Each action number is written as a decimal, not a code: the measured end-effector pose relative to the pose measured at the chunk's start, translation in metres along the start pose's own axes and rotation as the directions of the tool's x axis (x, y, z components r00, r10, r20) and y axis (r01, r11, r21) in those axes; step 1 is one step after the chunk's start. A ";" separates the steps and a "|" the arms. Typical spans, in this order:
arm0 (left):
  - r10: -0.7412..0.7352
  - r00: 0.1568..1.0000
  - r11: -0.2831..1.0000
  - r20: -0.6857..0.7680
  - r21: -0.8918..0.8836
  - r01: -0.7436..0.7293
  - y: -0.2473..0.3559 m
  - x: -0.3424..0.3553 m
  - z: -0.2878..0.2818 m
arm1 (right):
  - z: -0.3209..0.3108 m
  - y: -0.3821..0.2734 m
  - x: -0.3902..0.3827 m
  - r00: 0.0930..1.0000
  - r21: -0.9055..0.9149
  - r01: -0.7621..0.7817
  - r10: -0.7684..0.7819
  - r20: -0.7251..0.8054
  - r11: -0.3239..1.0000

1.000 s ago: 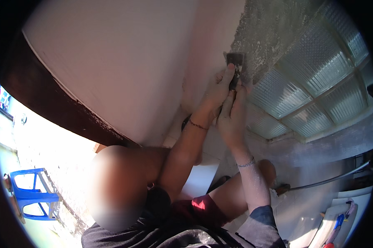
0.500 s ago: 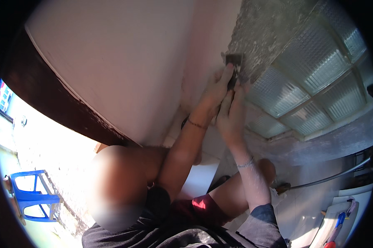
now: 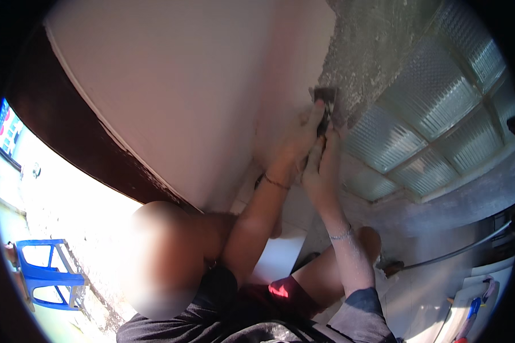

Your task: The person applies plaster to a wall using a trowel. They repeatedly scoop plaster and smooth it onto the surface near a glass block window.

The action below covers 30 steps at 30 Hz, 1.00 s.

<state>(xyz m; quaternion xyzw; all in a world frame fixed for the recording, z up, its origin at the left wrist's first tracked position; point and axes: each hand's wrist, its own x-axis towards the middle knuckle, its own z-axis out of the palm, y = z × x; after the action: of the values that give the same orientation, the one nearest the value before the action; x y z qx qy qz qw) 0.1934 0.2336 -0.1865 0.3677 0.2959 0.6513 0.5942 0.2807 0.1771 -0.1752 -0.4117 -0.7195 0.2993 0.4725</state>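
Note:
Both my hands are closed around a scraper (image 3: 326,95) with a broad dark blade. Its blade lies against the wall where pinkish-white paint (image 3: 211,74) meets rough, bare grey plaster (image 3: 366,48). My left hand (image 3: 301,132) wraps the handle just below the blade, its thumb stretched along the tool. Lower down, my right hand (image 3: 320,174) grips the handle's end. My fingers cover much of the handle, and haze blurs the area around the blade.
Glass blocks (image 3: 434,91) are set in the wall at right, above a grey ledge (image 3: 440,214). A hose (image 3: 463,254) stretches along the right side. Dark brown trim (image 3: 80,131) borders the painted surface at left. A blue plastic stool (image 3: 51,277) stands at far left.
The scraper and both hands have shifted slightly downward in the picture along the paint edge. The whole view has also tilted a little. Both hands keep their grip.

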 end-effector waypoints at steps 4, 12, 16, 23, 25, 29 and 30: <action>-0.035 0.999 0.992 0.039 -0.123 0.040 -0.011 -0.006 -0.001 | 0.001 0.013 -0.007 0.995 -0.056 0.097 -0.098 -0.012 0.994; -0.005 1.000 1.000 -0.029 0.028 0.006 -0.011 -0.001 -0.008 | 0.012 0.020 -0.007 0.985 -0.052 0.158 -0.161 -0.060 0.986; 0.103 0.994 0.994 -0.027 0.051 -0.102 -0.012 0.002 -0.009 | 0.013 0.016 -0.005 0.982 -0.095 0.167 -0.174 -0.070 0.981; 0.021 0.999 0.999 -0.024 0.050 -0.020 -0.010 0.004 -0.013 | 0.013 0.018 -0.002 0.972 -0.085 0.215 -0.222 -0.078 0.973; 0.017 0.999 0.999 -0.040 0.042 -0.015 -0.009 0.001 -0.010 | 0.012 0.018 -0.002 0.994 -0.010 0.095 -0.095 -0.045 0.995; -0.027 0.999 0.998 -0.029 0.049 0.028 -0.005 0.001 -0.006 | 0.011 0.014 -0.001 0.996 -0.033 0.071 -0.073 -0.053 0.997; -0.008 1.000 0.999 0.008 0.036 0.008 -0.004 0.003 -0.006 | 0.011 0.013 -0.001 0.987 -0.059 0.131 -0.136 -0.083 0.990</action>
<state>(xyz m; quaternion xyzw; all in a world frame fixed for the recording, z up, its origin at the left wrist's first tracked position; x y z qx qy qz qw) 0.1902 0.2375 -0.1926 0.3796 0.3066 0.6421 0.5913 0.2747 0.1818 -0.1900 -0.3877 -0.7319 0.2295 0.5112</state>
